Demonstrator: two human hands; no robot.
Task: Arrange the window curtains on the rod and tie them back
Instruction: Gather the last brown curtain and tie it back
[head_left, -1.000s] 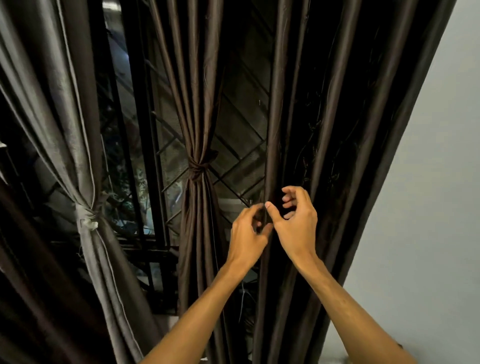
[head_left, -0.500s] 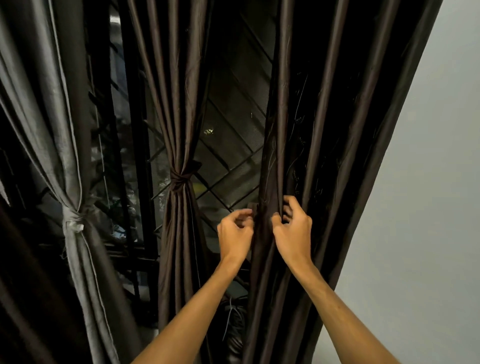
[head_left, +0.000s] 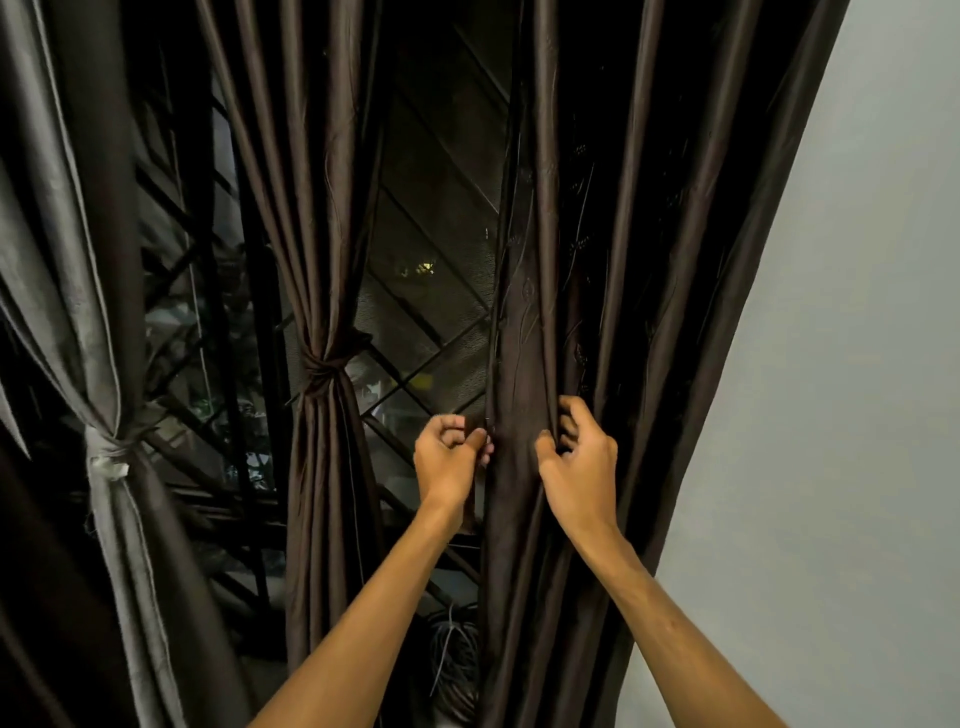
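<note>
Between the two hands hangs a loose dark brown satin curtain panel (head_left: 519, 364). The left hand (head_left: 449, 457) pinches its left edge, fingers curled; the right hand (head_left: 582, 462) grips a fold with curled fingers. Left of the left hand, a matching brown curtain (head_left: 322, 260) is knotted at mid-height.

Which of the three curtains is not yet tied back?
The rightmost curtain, held by left hand and right hand; the grey curtain and middle curtain are knotted.

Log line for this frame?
phase: gathering | left hand: pinches right curtain edge | right hand: grips its folds | middle curtain: tied
</note>
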